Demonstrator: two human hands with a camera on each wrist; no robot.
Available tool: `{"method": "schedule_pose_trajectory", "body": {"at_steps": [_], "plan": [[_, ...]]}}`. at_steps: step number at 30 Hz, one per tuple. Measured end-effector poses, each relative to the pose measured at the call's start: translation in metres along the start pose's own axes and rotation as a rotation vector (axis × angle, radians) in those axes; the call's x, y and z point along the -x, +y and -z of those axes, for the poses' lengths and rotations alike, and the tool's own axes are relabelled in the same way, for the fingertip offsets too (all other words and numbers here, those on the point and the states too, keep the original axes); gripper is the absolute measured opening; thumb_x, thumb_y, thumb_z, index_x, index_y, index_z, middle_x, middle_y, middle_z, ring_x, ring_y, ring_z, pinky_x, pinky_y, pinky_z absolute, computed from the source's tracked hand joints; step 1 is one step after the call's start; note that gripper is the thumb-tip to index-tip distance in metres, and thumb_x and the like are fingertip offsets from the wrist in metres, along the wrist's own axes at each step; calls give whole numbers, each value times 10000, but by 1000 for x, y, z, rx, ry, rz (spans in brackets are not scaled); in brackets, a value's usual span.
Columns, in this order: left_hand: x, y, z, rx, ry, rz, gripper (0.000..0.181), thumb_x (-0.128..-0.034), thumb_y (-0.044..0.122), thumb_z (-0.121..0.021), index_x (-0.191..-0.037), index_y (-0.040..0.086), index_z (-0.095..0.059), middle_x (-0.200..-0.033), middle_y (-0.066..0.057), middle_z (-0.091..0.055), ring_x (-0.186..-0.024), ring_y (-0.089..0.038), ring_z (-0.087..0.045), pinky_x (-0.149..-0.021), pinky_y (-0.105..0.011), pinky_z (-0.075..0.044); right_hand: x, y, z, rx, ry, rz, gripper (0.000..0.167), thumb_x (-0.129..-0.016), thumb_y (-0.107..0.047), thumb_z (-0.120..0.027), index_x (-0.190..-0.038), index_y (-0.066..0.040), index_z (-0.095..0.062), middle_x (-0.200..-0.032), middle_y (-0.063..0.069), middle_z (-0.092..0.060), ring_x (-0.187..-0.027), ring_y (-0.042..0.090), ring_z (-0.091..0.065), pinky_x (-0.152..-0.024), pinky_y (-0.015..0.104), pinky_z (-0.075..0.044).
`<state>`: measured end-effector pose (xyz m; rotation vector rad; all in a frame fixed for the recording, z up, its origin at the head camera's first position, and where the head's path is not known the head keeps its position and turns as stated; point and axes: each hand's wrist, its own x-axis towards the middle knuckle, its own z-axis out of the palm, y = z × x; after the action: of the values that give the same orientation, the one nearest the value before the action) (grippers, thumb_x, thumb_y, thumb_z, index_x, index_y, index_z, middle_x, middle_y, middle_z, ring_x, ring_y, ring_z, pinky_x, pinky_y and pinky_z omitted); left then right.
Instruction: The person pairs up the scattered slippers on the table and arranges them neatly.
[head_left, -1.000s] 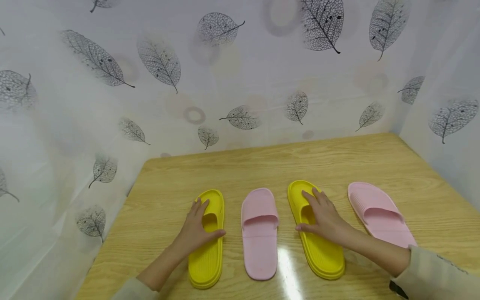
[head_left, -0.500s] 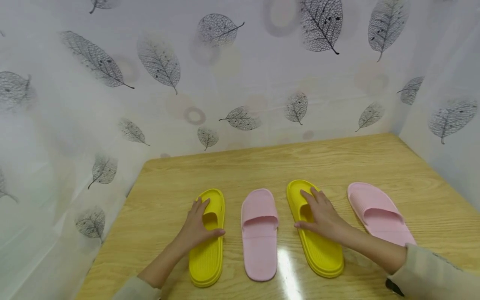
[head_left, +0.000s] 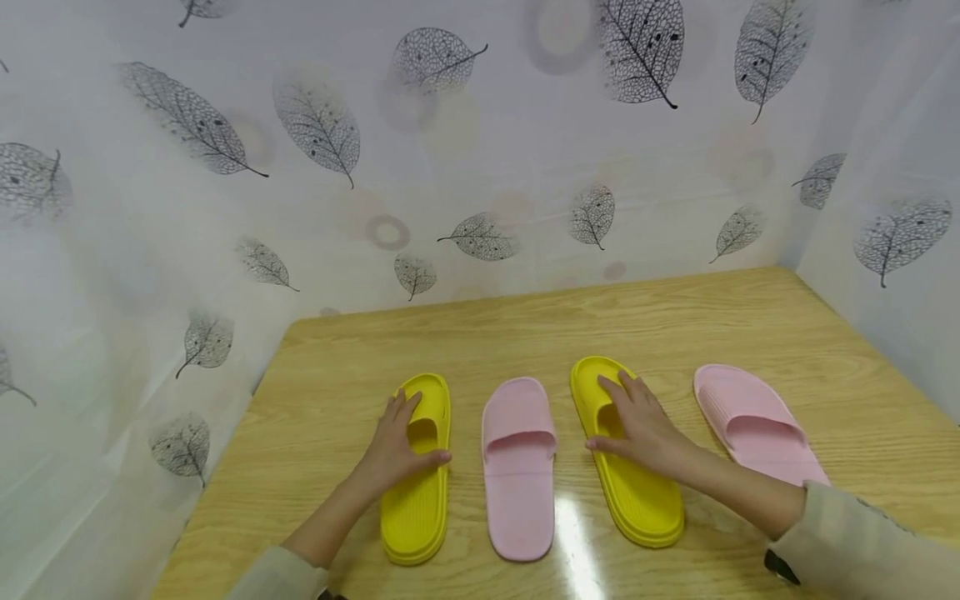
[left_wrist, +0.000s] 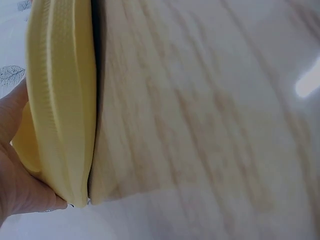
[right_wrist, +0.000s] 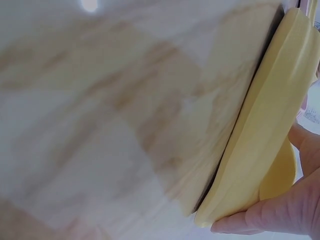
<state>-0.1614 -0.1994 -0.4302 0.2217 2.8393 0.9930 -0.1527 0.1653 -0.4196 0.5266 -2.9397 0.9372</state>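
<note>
Two yellow slippers and two pink slippers lie on the wooden table in the head view, toes pointing away. My left hand [head_left: 392, 457] grips the left yellow slipper [head_left: 416, 521] across its strap, thumb over the right edge. Over the other yellow slipper [head_left: 648, 508], my right hand [head_left: 643, 425] spans the strap, its thumb at the left edge. Each wrist view shows a yellow slipper's side close up, the left slipper [left_wrist: 60, 100] and the right slipper [right_wrist: 265, 110], with fingers curved round it. Between the hands lies one pink slipper [head_left: 519, 508].
A second pink slipper [head_left: 761, 425] lies at the right, partly hidden behind my right forearm. The wooden table [head_left: 480, 342] meets a leaf-patterned cloth [head_left: 517, 142] at the back and both sides. Light reflects off the table near the front.
Both yellow slippers have slid slightly forward, away from me, with my hands on them. The right one has also shifted a little left. The pink slippers stay put.
</note>
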Motion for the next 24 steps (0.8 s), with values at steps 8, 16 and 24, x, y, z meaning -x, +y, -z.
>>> {"method": "schedule_pose_trajectory", "body": {"at_steps": [8, 16, 24], "plan": [[-3, 2, 1, 1, -2, 0, 1027, -709, 435, -800, -1486, 46, -253, -1554, -254, -76, -1425, -436, -22, -1073, -644, -174, -5, 2, -1, 9, 2, 2, 921, -760, -351, -775, -1393, 111, -291, -1414, 429, -213, -1275, 636, -188, -1002, 711, -212], [-7, 3, 1, -8, 0, 6, 1034, -699, 440, -806, -1482, 39, -261, -1550, -262, -89, -1423, -440, -43, -1073, -637, -189, -11, 3, 2, -12, -18, 13, 923, -740, -318, -795, -1379, 139, -311, -1409, 444, -209, -1272, 648, -179, -1013, 705, -195], [-10, 4, 0, -6, 14, 8, 1029, -697, 419, -813, -1485, 53, -261, -1549, -259, -104, -1427, -428, -55, -1081, -625, -187, -17, 5, 3, -29, -27, 17, 920, -730, -302, -805, -1374, 136, -313, -1403, 451, -209, -1264, 658, -177, -1010, 712, -188]]}}
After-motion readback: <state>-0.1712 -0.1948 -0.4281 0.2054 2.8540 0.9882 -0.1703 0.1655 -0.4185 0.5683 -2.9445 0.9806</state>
